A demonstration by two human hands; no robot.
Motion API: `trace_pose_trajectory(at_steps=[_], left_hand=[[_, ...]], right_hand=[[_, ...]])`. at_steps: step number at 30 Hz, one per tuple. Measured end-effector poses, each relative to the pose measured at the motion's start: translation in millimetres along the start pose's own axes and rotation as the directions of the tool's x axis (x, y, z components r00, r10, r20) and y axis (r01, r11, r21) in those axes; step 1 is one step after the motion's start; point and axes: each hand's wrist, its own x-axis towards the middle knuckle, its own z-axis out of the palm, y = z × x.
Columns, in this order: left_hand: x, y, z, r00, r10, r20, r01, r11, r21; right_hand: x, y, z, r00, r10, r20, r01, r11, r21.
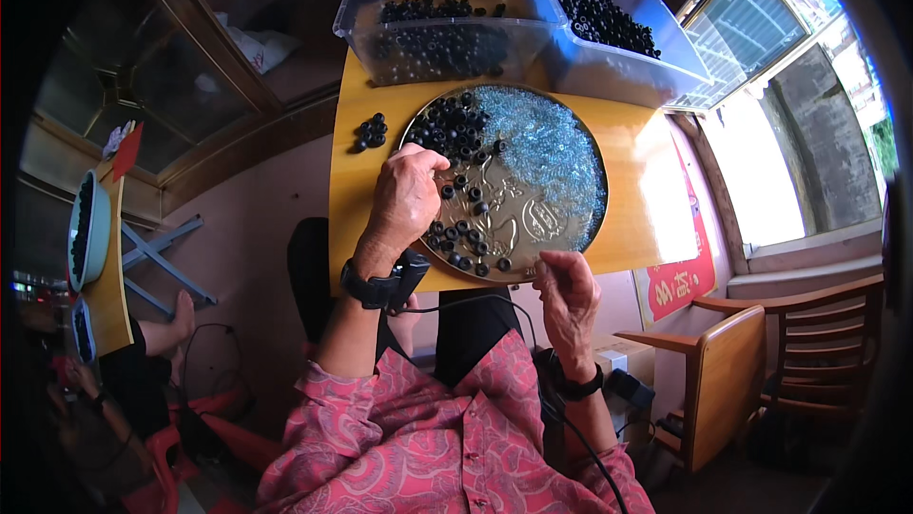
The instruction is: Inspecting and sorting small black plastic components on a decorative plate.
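Observation:
A round metal tray (514,246) with a raised pattern lies on the yellow table in front of me. Small black ring-shaped parts (463,134) are heaped on its far left, and more are scattered toward its near edge. Tiny clear bluish pieces (547,148) spread over its far right side. My left hand (407,193) is over the tray's left rim beside the black parts, fingers curled in; anything inside them is hidden. Close to the tray's near right rim, my right hand (569,297) is closed in a pinch, and I cannot make out what it holds.
Two clear plastic bins (518,15) of black parts stand at the table's (635,167) far side. A few black parts (370,132) sit left of the tray. Wooden chair at right (728,386); another person's leg (162,335) and a pale basin (93,238) at far left.

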Motion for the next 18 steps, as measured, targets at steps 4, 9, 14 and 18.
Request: trace_pose_trajectory(at_steps=[4,9,14,18], left_hand=[[3.2,-1.4,-8.3,0.999,-0.043,0.005,0.043,0.997,0.067],[5.1,6.7,-9.0,0.994,-0.094,0.053,0.092,0.995,0.037],[8.8,-0.8,-3.7,1.0,0.01,0.019,-0.011,0.999,0.047],[12.3,-7.1,4.7,0.996,0.076,0.054,-0.08,0.994,0.079]], right_hand=[[0.9,-1.7,0.5,1.0,0.0,0.008,0.0,1.0,-0.015],[-0.1,0.2,0.4,1.0,0.012,-0.001,-0.012,1.0,-0.003],[-0.6,0.4,0.2,1.0,0.021,0.01,-0.021,1.0,0.014],[-0.2,0.8,0.0,1.0,0.012,0.012,-0.012,1.0,-0.002]])
